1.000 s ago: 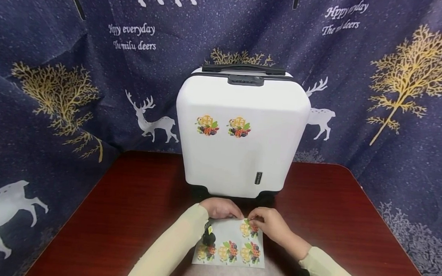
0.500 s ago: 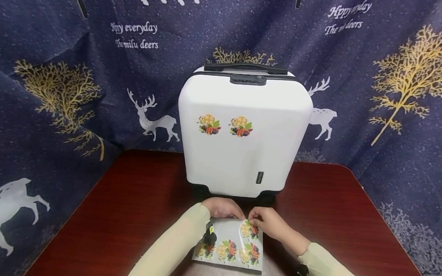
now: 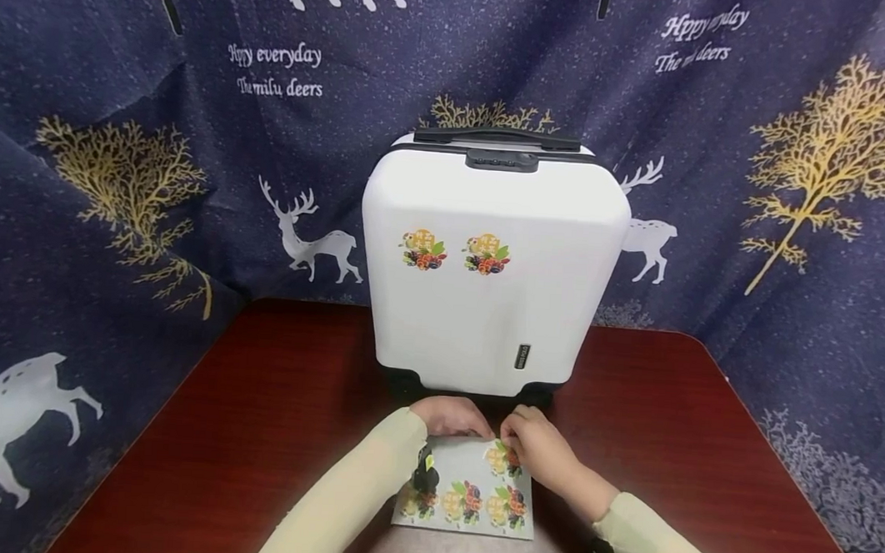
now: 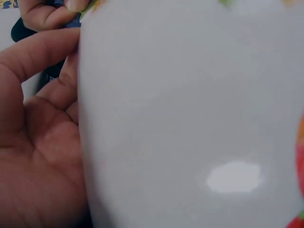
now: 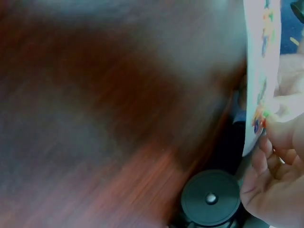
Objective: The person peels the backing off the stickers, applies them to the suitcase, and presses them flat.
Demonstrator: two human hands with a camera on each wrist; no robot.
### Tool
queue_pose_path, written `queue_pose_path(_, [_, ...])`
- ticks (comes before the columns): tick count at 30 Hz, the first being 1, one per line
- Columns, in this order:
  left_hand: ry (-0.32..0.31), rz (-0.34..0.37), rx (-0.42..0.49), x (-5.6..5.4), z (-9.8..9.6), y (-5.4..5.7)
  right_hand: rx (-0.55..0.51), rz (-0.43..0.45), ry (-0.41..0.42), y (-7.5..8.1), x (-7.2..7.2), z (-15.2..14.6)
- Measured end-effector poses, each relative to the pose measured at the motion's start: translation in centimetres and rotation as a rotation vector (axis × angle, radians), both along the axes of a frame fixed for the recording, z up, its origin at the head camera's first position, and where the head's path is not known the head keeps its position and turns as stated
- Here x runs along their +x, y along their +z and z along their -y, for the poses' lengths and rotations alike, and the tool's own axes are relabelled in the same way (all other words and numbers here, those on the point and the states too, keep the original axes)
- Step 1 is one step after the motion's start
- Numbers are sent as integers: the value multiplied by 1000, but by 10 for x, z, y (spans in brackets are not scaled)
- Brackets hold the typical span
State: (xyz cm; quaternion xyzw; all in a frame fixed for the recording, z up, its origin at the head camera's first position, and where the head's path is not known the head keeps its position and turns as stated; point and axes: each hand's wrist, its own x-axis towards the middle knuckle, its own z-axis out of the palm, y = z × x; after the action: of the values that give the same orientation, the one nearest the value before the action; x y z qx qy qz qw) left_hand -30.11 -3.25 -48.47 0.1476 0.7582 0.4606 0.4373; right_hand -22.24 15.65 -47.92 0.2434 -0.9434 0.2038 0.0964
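Note:
A white sticker sheet (image 3: 463,461) with fruit-pattern stickers lies between my hands in the head view. My left hand (image 3: 453,417) holds its far edge, the thumb in front and the other fingers behind, as the left wrist view shows. With thumb and finger my right hand (image 3: 546,449) pinches at the upper right sticker (image 3: 496,459), partly covering it. In the right wrist view the fingertips are right at that sticker's leafy end, with the sheet (image 5: 255,57) seen nearly edge-on. Several stickers (image 3: 463,503) line the near row; the upper middle of the sheet is bare.
Just beyond my hands a white suitcase (image 3: 478,320) stands upright on the dark red table (image 3: 285,410). Two fruit stickers (image 3: 487,254) are on its front, side by side. One black suitcase wheel (image 5: 211,197) is close to my right hand. A blue deer-print cloth (image 3: 216,148) hangs behind.
The near edge of the sheet tipped up with a glare half a second ago and is lower now. My right fingers have shifted slightly at the upper right sticker. The head view has drifted a little.

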Motion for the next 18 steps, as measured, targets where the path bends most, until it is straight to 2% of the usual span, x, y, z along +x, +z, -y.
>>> queue_pose_path(3, [14, -7, -21, 1, -1, 1, -1, -13, -14, 1, 2, 1])
queue_pose_path(8, [17, -21, -32, 1, -2, 2, -67, 106, -29, 4, 1, -1])
queue_pose_path(11, [16, -12, -22, 1, -2, 2, -106, 144, -17, 2, -1, -4])
queue_pose_path(18, [-4, -17, -18, 1, -1, 2, -136, 170, 30, 0, -3, -9])
